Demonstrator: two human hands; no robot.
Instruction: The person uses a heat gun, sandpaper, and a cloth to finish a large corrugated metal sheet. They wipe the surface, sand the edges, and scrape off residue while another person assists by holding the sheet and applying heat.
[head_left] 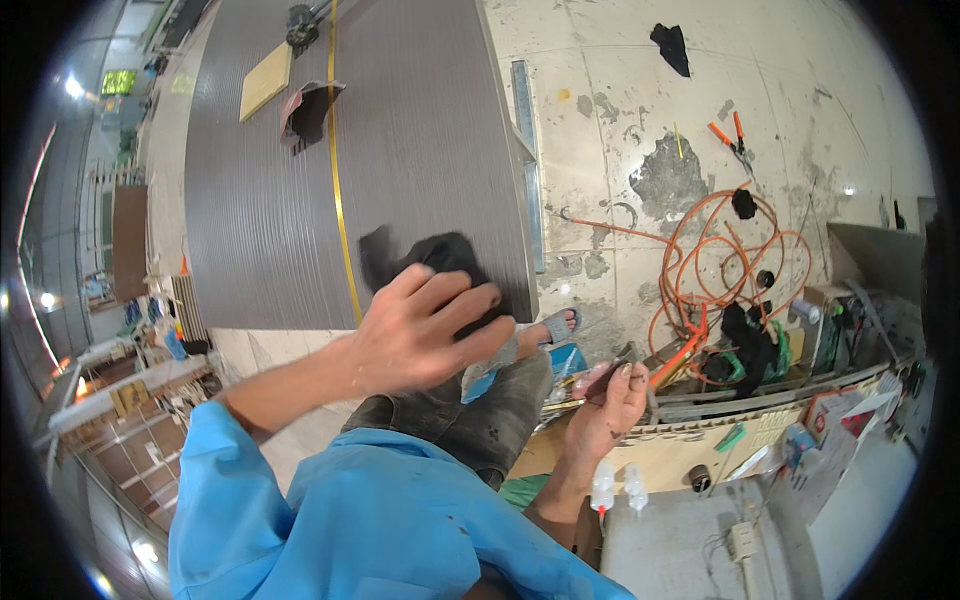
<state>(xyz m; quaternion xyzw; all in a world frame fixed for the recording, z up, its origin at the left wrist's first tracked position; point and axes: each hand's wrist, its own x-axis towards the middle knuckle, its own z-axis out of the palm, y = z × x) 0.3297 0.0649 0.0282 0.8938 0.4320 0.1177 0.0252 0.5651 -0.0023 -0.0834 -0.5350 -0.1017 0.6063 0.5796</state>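
My left hand point(430, 325) is closed on a black cloth point(435, 255) over the near end of a grey wood-grained panel point(430, 120). One corner of the cloth is smeared by motion. Lower and to the right, my right hand point(608, 412) pinches a small, thin, dark flat piece point(603, 380) between thumb and fingers; its kind cannot be made out. A yellow stripe point(337, 180) runs lengthwise along the panel, left of the cloth. Farther up lie a curled, dark reddish-brown sheet point(306, 112) and a pale yellow block point(265, 82).
A coiled orange hose point(668, 270) and orange-handled pliers point(738, 145) lie on the stained floor at the right. Another black cloth point(672, 48) is farther off. Below the hose, a cardboard-edged bench point(660, 450) carries clutter. A dark round tool point(300, 25) rests at the panel's far end.
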